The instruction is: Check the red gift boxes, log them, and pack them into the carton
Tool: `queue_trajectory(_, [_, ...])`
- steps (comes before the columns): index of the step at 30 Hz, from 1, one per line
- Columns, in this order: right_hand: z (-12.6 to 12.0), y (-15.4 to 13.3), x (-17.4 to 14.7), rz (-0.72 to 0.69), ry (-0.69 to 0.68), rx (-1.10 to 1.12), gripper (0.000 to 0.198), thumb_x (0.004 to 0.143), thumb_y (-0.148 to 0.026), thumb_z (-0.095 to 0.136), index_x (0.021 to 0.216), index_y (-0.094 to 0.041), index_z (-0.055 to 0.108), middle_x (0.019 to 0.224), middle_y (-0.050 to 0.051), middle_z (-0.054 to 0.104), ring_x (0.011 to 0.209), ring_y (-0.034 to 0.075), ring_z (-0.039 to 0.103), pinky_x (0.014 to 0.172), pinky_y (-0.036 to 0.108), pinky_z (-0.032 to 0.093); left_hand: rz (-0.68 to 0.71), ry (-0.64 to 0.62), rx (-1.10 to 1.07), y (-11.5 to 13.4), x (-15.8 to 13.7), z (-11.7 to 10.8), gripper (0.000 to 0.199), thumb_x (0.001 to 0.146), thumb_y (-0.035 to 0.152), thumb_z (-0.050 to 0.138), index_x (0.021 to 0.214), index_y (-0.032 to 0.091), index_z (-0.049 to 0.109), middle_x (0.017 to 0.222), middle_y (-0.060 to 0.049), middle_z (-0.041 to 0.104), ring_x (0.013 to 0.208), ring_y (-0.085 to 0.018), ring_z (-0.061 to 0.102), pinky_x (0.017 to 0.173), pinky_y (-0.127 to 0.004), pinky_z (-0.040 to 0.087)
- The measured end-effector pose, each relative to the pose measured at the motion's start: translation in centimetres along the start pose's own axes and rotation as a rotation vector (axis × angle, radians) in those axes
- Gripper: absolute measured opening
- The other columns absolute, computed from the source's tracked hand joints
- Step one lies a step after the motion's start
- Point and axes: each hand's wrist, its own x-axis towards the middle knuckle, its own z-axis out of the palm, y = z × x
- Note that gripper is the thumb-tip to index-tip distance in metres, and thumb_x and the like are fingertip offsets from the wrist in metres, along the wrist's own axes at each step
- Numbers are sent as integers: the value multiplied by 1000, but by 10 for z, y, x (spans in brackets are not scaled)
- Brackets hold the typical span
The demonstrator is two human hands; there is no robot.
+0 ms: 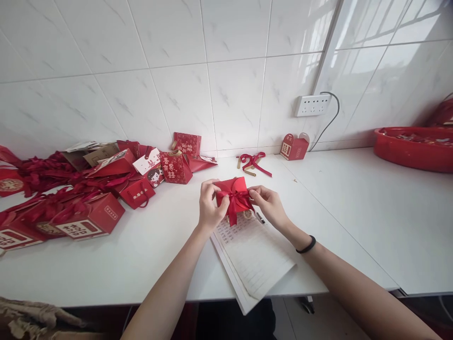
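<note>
Out on the left, a heap of red boxes [102, 215] crowds the white table [148, 269], dark-red ribbons tangled among them. Now to the centre: the left hand [211, 205] grips the red gift box [224, 185] by its left side, thumb on the front close to the bow [235, 200]. The box sits between both hands, over the top of the notebook [264, 259], and the work looks like shaping or tightening that bow. Behind it, a loose ribbon [260, 166] lies by the wall. Here's the right hand [269, 205], thumb and fingertips apparently pinching the bow's right side. The next move seems to call for a gentle, even pull, box held steady. Far right, a red basin [406, 153].
</note>
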Motion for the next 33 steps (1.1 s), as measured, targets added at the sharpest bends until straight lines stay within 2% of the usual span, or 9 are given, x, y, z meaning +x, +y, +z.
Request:
queue_trajectory(11, [-1,2,0,-18,-12,-39,51,73,-63,62,57,-18,44,95,8,61,84,20,57,81,38,50,-55,43,13,1,2,2,18,82,15,48,65,19,53,98,-5,54,101,-17,55,86,-31,47])
queue_trajectory(17, [0,-3,0,32,0,25,52,69,-63,66,55,-17,45,93,8,61,83,20,57,78,36,52,-95,65,-126,0,1,1,6,79,17,51,74,20,51,101,-6,55,104,-19,54,79,-30,49])
queue_trajectory(21, [0,-5,0,56,3,90,53,66,-62,69,55,-17,45,92,7,60,86,20,58,80,37,53,-52,-18,-224,-1,1,-2,3,75,17,52,75,20,51,103,-8,52,107,-22,52,75,-32,51])
queue_trajectory(25, [-1,-6,1,76,21,59,54,65,-64,69,55,-17,45,93,8,61,84,21,59,79,36,54,-21,-142,-202,-2,3,-5,6,71,16,54,77,19,53,111,-11,50,106,-24,53,73,-32,51])
queue_trajectory(27, [-1,-7,1,70,19,49,54,65,-65,68,55,-17,45,92,8,61,85,21,59,79,36,54,-21,-159,-166,-2,3,-5,5,72,17,55,75,19,53,113,-11,50,107,-24,53,75,-33,50])
queue_trajectory(33, [0,-7,0,69,16,55,54,65,-65,69,54,-17,45,92,8,60,87,22,58,80,37,55,-72,-57,-86,3,2,0,9,81,21,52,72,19,52,109,-9,55,107,-21,54,79,-31,49])
